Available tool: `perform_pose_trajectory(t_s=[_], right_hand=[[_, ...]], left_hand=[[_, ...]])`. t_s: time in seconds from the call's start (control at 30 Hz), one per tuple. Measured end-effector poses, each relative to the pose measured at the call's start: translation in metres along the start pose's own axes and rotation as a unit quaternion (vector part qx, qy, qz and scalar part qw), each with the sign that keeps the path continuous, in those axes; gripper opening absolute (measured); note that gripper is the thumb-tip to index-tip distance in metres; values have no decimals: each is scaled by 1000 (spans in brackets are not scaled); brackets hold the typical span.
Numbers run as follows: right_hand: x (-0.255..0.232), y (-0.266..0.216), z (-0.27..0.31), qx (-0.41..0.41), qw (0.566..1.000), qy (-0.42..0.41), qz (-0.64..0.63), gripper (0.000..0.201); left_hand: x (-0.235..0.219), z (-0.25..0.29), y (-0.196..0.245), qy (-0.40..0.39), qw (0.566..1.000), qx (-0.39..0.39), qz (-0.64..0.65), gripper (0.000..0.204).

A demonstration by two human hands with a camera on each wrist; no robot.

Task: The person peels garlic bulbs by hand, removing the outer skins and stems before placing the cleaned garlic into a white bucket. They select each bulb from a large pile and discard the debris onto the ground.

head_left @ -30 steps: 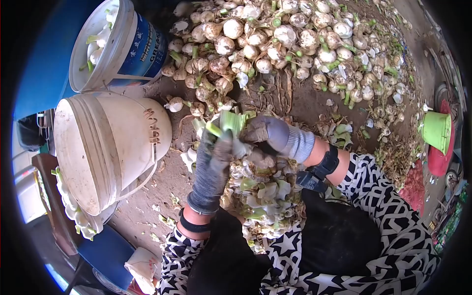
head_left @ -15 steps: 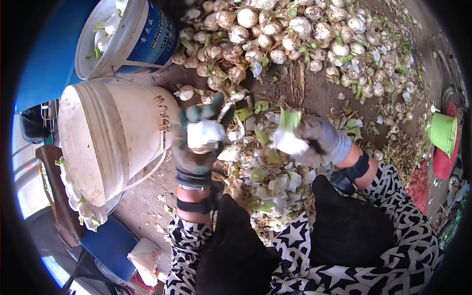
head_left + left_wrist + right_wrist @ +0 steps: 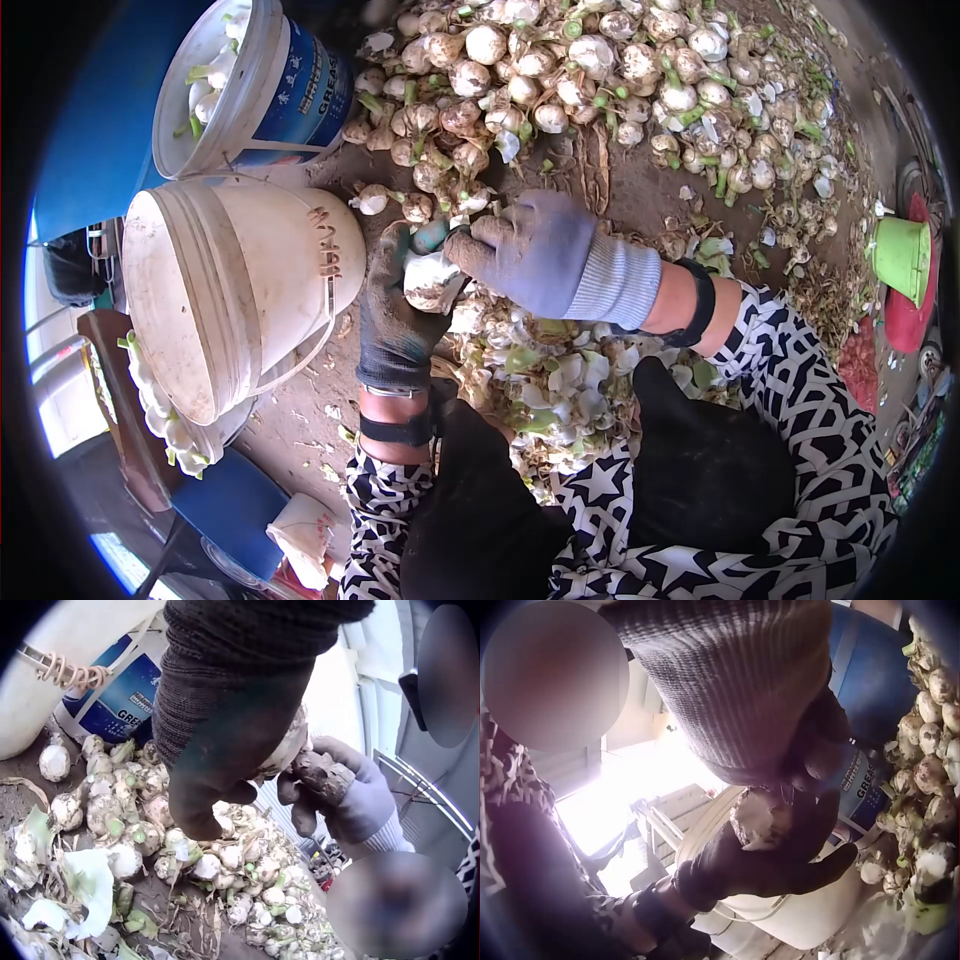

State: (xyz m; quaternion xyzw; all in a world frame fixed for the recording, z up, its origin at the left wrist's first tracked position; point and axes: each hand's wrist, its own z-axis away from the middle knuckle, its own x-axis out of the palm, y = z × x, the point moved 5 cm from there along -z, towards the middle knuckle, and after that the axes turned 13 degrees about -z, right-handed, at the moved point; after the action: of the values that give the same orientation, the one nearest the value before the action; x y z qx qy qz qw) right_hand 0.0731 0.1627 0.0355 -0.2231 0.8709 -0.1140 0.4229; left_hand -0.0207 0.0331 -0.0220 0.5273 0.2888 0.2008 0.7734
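Observation:
In the head view my gloved left hand [image 3: 395,315] holds a garlic bulb [image 3: 432,284], its white skin streaked with brown dirt. My right hand [image 3: 550,255], in a pale purple glove with soiled fingertips, meets it from the right, curled fingers pinching at the bulb's outer skin. The left wrist view shows the bulb [image 3: 289,746] partly hidden behind the left glove, with the right fingers bent against it. From the right wrist, the bulb [image 3: 761,817] lies in the left palm under the right fingers. Below both hands is a heap of peeled skins [image 3: 560,385].
A large pile of dirty garlic bulbs [image 3: 590,60] spreads across the ground ahead. To the left stand a lidded cream bucket [image 3: 290,270] and a blue-labelled bucket [image 3: 310,95] holding cleaned bulbs. More cleaned bulbs [image 3: 160,410] lie beyond the cream bucket. A green basin [image 3: 900,262] stands far right.
The hands moved apart, the right with a strip of green and white skin, the left opening under the bulb. Now the right hand is back at the bulb without that strip, and the left grips it.

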Motion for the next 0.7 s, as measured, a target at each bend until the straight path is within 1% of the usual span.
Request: perform_pose_trajectory(t_s=[0.03, 0.07, 0.1, 0.13, 0.17, 0.2, 0.23, 0.27, 0.3, 0.33, 0.37, 0.4, 0.43, 0.47, 0.5, 0.53, 0.57, 0.6, 0.63, 0.67, 0.7], right_hand=[[1, 0, 2, 1, 1000, -1, -1, 24], [7, 2, 7, 33, 997, -66, -10, 23], [13, 5, 14, 64, 989, -130, -19, 21], [11, 4, 20, 63, 991, -115, -31, 16], [12, 2, 28, 64, 991, -116, -32, 16], [14, -2, 37, 64, 984, -127, -110, 13], [14, -9, 44, 65, 970, -138, -187, 12], [13, -21, 53, 103, 921, -186, -327, 8], [11, -37, 58, 138, 847, -229, -459, 6], [8, -57, 59, 153, 748, -283, -580, 8], [1, -72, 57, 164, 628, -331, -685, 11], [-7, -70, 49, 163, 628, -331, -685, 11], [-14, -65, 42, 185, 568, -333, -730, 15], [-18, -60, 38, 207, 504, -332, -770, 20], [-14, -54, 33, 206, 505, -333, -769, 20], [4, -47, 40, 225, 608, -498, -575, 23], [17, -34, 52, 228, 667, -624, -337, 27], [37, -28, 71, 208, 682, -660, -236, 29], [59, -22, 91, 186, 688, -688, -134, 30], [67, -16, 97, 185, 689, -688, -134, 30], [71, 0, 100, 230, 707, -656, -130, 33]], left_hand=[[4, 3, 18, 11, 991, 60, -121, 34], [6, 6, 29, 22, 963, 118, -240, 32], [5, 3, 23, 22, 964, 117, -240, 32], [4, -6, -5, -9, 989, -43, 139, 32], [12, -7, -28, -39, 846, -196, 494, 32], [7, -8, -36, -36, 831, -176, 526, 34], [0, -10, -34, 1, 829, -195, 524, 39], [-9, -12, -36, -3, 877, -118, 465, 42], [-15, -13, -46, -7, 916, -39, 400, 45], [-20, -18, -56, 42, 970, 153, 186, 47], [-21, -18, -40, 43, 970, 154, 185, 47], [-22, -18, -39, 57, 934, -16, 354, 46], [-15, -14, -39, 67, 843, -185, 501, 45], [-15, -13, -35, 84, 842, -191, 498, 43], [-14, -13, -35, 84, 842, -189, 498, 43], [-14, -12, -36, 93, 836, -199, 502, 43], [-15, -12, -37, 100, 831, -207, 506, 42], [-15, -12, -37, 90, 840, -189, 500, 44], [-19, -9, -35, 90, 841, -189, 499, 44], [-27, -8, -26, 76, 869, -155, 464, 46], [-35, -6, -14, 61, 894, -119, 428, 47]])
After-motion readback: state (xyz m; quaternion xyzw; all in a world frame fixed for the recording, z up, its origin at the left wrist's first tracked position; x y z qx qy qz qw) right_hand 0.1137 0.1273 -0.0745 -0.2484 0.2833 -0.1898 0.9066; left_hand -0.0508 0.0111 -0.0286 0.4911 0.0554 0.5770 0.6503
